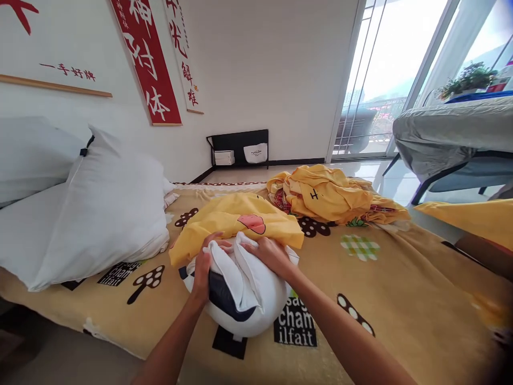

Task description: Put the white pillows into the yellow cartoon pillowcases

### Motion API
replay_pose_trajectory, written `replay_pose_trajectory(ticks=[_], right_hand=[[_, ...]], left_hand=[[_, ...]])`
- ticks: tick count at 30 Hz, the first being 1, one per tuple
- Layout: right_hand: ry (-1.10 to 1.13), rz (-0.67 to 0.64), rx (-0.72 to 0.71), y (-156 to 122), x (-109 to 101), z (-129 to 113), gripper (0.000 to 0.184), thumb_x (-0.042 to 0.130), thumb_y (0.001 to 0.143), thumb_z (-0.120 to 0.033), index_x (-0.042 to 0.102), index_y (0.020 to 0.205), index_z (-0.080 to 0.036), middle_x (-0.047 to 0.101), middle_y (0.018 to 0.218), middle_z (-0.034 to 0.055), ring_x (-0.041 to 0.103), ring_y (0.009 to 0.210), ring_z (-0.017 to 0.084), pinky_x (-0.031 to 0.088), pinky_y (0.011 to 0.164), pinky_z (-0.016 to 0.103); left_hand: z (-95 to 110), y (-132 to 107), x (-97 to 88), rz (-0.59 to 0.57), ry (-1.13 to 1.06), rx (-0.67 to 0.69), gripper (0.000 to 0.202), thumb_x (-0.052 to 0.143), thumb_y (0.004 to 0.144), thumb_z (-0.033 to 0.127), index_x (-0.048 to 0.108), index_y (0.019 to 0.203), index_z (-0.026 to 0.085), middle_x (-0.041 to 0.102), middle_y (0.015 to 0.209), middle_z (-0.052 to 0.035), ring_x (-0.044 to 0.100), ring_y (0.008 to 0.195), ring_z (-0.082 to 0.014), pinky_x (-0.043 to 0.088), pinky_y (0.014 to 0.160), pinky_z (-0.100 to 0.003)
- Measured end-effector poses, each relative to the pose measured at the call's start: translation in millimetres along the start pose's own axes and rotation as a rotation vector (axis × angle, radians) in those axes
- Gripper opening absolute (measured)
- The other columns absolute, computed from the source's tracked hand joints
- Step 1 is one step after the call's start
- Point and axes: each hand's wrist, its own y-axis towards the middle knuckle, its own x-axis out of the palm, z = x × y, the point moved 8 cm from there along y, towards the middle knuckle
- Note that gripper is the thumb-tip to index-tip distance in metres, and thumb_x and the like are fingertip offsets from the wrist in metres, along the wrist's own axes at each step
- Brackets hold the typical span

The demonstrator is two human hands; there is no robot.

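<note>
Pillow; white, plump, half yellow-cased

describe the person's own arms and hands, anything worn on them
Both forearms are bare as far as the picture shows: no sleeves, gloves, watch or bracelet. The left hand and right hand show no rings that I can make out; the fingers are uncovered.

A white pillow with a dark patch lay bunched at the bed's near edge. Its far end sat inside a yellow pillowcase printed with a pink beak.
</note>
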Motion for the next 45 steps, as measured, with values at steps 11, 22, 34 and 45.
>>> replay_pose_trajectory(ticks=[11,22,34,45], right_hand=[[0.27,-0.04,-0.259,-5,1,-18,0.06,0.021,0.096,-0.056,0.054,0.062,-0.02,0.062,0.064,0.0024,0.055,0.062,0.015,0.037,0.061,0.026],[-0.066,0.094,0.141,-4,-1,-2,0.043,0.034,0.093,-0.031,0.07,0.078,-0.014,0.072,0.087,0.0154,0.066,0.078,0.022,0.04,0.065,0.028],[0.419,0.651,-0.135,-141,-20,-28,0.065,0.046,0.088,-0.056,0.041,0.137,-0.013,0.053,0.134,0.0184,0.05,0.123,0.029,0.04,0.098,0.045],[0.139,0.805,-0.127,-133,0,-70,0.088,0.066,0.068,-0.032,0.026,0.143,-0.011,0.055,0.12,0.0187,0.05,0.111,0.034,0.04,0.094,0.052]], left_hand=[[-6,23,33.0,-0.187,0.126,-0.115,0.035,0.04,0.09,0.048,0.057,0.085,0.017,0.061,0.081,-0.0026,0.056,0.081,-0.0178,0.041,0.079,-0.029],[5,31,54.4,-0.371,0.073,-0.09,0.027,0.052,0.083,0.044,0.06,0.092,0.019,0.059,0.084,-0.0001,0.053,0.083,-0.0163,0.041,0.08,-0.026],[-15,39,63.6,-0.392,0.081,-0.116,0.037,0.047,0.081,0.044,0.039,0.055,0.019,0.038,0.056,0.0042,0.035,0.057,-0.0104,0.03,0.058,-0.024],[-27,49,46.6,-0.264,-0.022,-0.303,0.031,0.057,0.066,0.047,0.046,0.054,0.021,0.049,0.058,0.0015,0.045,0.061,-0.0137,0.042,0.065,-0.029]])
